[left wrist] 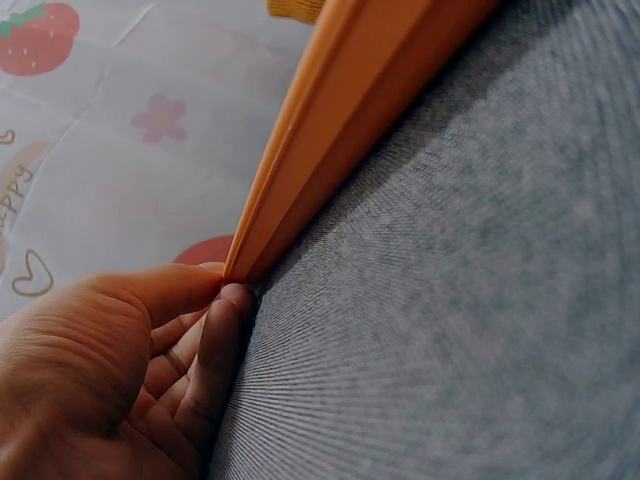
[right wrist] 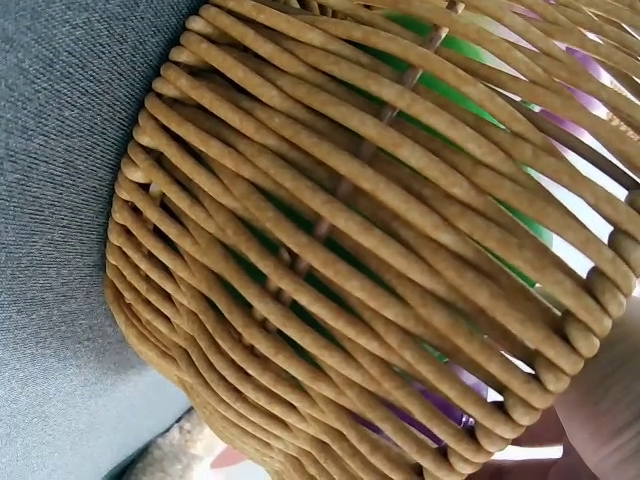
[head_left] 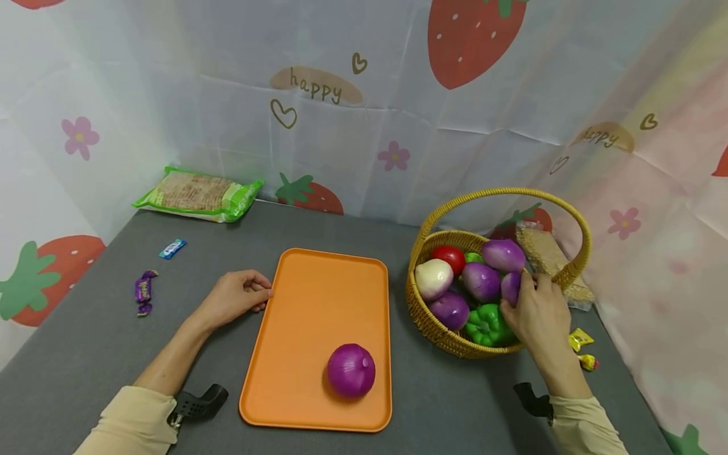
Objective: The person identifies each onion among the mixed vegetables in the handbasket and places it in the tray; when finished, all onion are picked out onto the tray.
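Observation:
My left hand (head_left: 237, 296) pinches the left edge of an orange tray (head_left: 318, 303); in the left wrist view the thumb and fingertips (left wrist: 236, 300) meet at its rim. One purple onion (head_left: 351, 371) sits on the tray's near right part. My right hand (head_left: 539, 313) reaches over the right rim of a wicker basket (head_left: 449, 341) and grips a purple onion (head_left: 510, 287), partly hidden by the fingers. Around it in the basket lie other purple onions (head_left: 481, 282), a white onion (head_left: 434, 279), a tomato (head_left: 449, 258) and a green bell pepper (head_left: 488, 325).
The basket's tall handle (head_left: 506, 191) arches above the vegetables. Behind it leans a clear bag of grain (head_left: 548, 253). Yellow-wrapped candies (head_left: 580, 339) lie right of the basket. A green-edged bag (head_left: 199, 194), a blue packet (head_left: 172, 248) and a purple candy (head_left: 143, 291) are at left.

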{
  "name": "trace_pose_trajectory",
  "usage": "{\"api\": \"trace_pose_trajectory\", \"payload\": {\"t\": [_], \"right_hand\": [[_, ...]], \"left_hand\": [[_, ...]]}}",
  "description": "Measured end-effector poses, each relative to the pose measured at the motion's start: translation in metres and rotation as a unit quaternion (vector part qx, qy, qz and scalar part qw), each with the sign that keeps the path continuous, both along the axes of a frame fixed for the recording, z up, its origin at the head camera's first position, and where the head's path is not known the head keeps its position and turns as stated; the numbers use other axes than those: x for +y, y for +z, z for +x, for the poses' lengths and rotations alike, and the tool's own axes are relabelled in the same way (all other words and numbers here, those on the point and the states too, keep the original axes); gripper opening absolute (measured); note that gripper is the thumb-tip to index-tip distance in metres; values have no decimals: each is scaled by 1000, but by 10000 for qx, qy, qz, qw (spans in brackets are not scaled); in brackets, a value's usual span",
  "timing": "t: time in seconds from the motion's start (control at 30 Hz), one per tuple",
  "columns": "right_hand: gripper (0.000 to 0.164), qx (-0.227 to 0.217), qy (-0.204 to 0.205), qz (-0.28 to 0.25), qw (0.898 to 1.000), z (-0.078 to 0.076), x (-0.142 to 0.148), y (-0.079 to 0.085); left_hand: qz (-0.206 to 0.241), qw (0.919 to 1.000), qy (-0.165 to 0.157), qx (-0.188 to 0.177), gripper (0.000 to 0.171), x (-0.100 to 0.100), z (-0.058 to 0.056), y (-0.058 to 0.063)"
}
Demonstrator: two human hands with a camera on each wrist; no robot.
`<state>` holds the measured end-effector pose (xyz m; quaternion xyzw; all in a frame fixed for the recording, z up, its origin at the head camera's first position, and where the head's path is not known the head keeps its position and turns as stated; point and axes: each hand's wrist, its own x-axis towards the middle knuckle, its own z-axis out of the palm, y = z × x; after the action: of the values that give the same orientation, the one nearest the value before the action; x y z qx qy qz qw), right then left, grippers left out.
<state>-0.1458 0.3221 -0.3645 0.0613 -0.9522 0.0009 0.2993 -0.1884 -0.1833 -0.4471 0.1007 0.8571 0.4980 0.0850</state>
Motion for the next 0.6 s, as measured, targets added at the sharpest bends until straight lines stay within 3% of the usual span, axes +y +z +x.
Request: {"api": "trace_pose_trajectory", "payload": {"t": [0.23, 0.4, 0.5, 0.6], "right_hand": [[54, 44, 58, 78, 9999, 3, 0, 0], [55, 126, 62, -561, 9983, 9, -5, 4], [56, 468, 427, -911, 9938, 13, -15, 12], [56, 739, 1153, -964, 9859, 20, -30, 19]], "left_hand": [[5, 10000, 16, -34, 24, 1, 1, -1], [-16, 10000, -17, -31, 24, 1, 0, -2], [-1, 10000, -32, -37, 24, 0, -1, -2], [28, 10000, -22, -68, 25, -1, -1, -2]]}}
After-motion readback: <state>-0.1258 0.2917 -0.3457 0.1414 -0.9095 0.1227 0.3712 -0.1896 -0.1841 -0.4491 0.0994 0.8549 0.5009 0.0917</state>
